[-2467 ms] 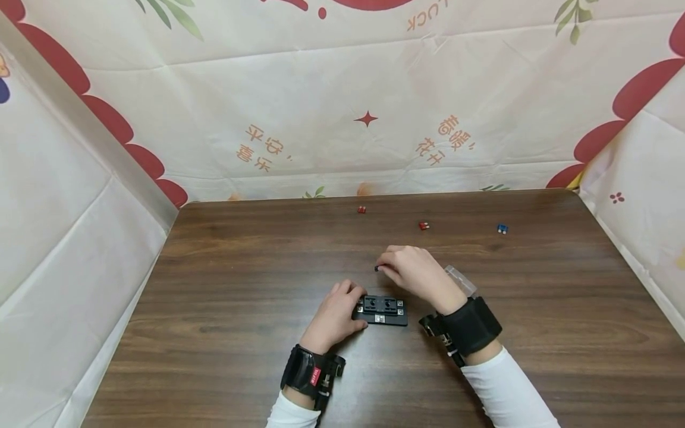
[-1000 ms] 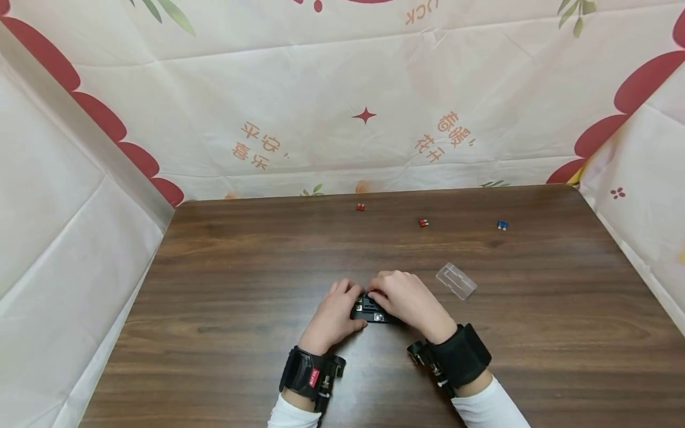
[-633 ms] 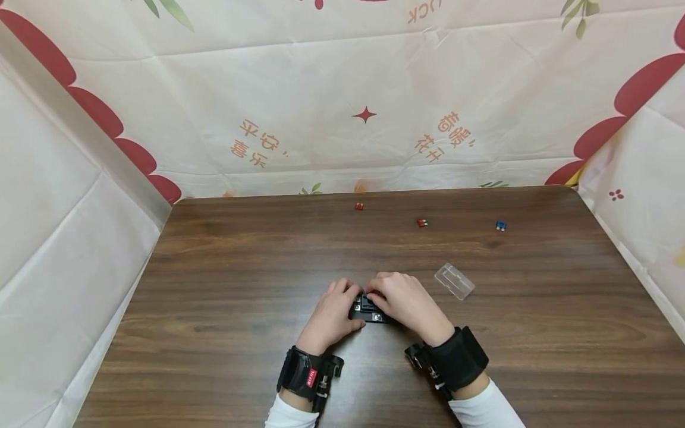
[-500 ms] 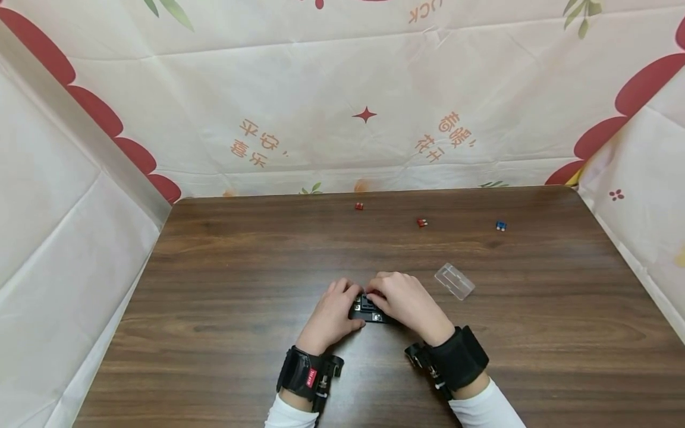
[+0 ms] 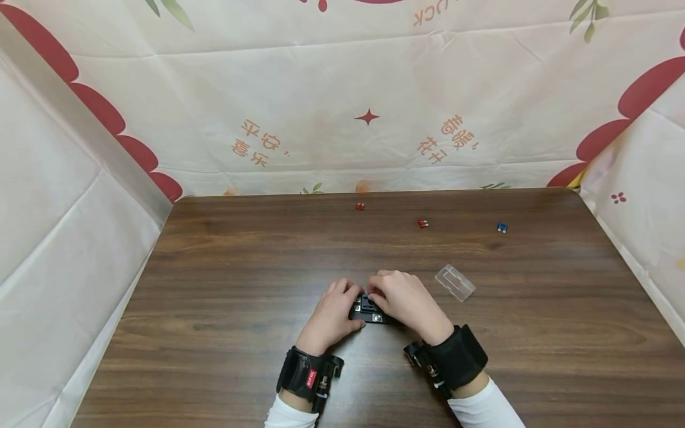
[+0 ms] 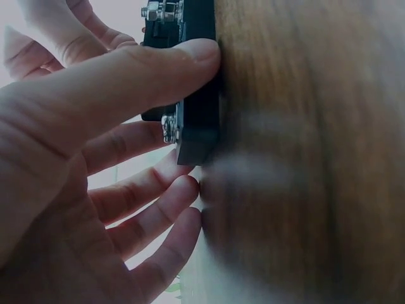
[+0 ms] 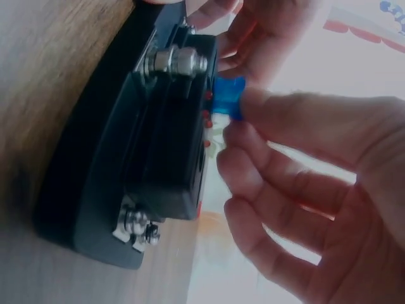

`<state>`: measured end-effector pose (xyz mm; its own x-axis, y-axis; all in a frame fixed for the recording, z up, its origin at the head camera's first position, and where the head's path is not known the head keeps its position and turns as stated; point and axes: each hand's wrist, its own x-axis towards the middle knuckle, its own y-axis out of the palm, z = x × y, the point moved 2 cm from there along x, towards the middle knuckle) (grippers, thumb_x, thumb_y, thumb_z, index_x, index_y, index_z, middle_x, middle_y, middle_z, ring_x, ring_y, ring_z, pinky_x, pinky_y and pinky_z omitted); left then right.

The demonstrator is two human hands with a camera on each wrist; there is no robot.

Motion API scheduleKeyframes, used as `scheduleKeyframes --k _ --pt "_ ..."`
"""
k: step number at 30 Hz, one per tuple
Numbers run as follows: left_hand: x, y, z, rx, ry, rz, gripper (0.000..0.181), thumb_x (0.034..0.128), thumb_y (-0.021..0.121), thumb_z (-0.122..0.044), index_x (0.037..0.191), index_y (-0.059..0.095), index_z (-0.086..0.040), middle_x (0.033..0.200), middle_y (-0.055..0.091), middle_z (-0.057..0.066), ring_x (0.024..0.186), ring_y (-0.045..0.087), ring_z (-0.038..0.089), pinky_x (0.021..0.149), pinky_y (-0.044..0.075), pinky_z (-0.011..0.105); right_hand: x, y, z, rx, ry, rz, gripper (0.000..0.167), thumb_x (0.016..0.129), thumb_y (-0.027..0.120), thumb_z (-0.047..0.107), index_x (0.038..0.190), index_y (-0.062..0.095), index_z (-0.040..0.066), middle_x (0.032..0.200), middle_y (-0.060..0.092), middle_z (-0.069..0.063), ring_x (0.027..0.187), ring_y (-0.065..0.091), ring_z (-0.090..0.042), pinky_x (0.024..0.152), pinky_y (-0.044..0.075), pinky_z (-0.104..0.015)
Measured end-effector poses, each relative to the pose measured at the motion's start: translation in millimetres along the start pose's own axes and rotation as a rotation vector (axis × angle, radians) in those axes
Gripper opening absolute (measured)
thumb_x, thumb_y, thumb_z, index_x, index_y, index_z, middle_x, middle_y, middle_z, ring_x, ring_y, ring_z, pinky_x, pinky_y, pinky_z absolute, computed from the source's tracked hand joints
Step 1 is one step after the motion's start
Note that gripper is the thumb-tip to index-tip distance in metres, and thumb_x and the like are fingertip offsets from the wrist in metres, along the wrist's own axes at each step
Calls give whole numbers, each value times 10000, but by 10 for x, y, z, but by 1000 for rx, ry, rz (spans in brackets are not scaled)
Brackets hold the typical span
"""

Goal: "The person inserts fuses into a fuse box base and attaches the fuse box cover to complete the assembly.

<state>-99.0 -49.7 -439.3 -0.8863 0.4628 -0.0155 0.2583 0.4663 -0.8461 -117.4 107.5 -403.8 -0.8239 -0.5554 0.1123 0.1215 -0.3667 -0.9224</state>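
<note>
A black fuse block (image 5: 369, 312) with metal terminal bolts lies on the table, partly covered by both hands in the head view. My left hand (image 5: 330, 315) grips its left end; in the left wrist view the thumb (image 6: 196, 54) presses along its side. Over the block's top, my right hand (image 5: 404, 302) pinches a blue blade fuse (image 7: 229, 96) between thumb and forefinger. The right wrist view shows this fuse standing against the block's upper face, beside a row of small red dots. How deep its prongs sit cannot be made out.
A clear plastic cover (image 5: 455, 282) lies right of the right hand. Farther back on the brown table (image 5: 241, 267) are two small red fuses, one near the back edge (image 5: 360, 206) and one nearer (image 5: 423, 223), and a blue fuse (image 5: 502, 227) at right.
My right hand has come down and left, bringing the fuse to the block, and the clear cover has come into full view. Over the last half second, both hands stay nearly still.
</note>
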Motion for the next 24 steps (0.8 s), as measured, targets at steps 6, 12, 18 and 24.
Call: scheduleKeyframes --k 6,12,18,24 --pt "2 15 7 -17 -10 7 480 758 834 -185 1169 615 -73 1131 524 48 1014 471 215 894 408 373 24 16 13 -23 52 15 193 820 763 119 738 599 177 701 546 63 579 509 -108 525 425 -308" --pt "9 32 16 -7 -5 0 474 756 833 -183 1163 618 -68 1115 519 46 1001 465 212 883 406 363 44 3 27 -33 77 25 228 819 763 116 707 575 181 667 526 57 550 482 -119 491 397 -307" --pt "10 44 19 1 2 -9 475 754 834 -182 1162 619 -70 1112 518 46 1003 464 214 885 402 367 53 -6 37 -52 73 13 285 809 767 108 664 536 190 634 503 57 527 453 -122 472 374 -301" --pt "2 62 28 -2 -3 -8 473 755 834 -180 1161 618 -70 1112 517 47 1012 467 218 894 400 378 53 9 50 -83 73 1 294 805 772 121 648 537 198 621 508 55 515 448 -127 463 369 -297"
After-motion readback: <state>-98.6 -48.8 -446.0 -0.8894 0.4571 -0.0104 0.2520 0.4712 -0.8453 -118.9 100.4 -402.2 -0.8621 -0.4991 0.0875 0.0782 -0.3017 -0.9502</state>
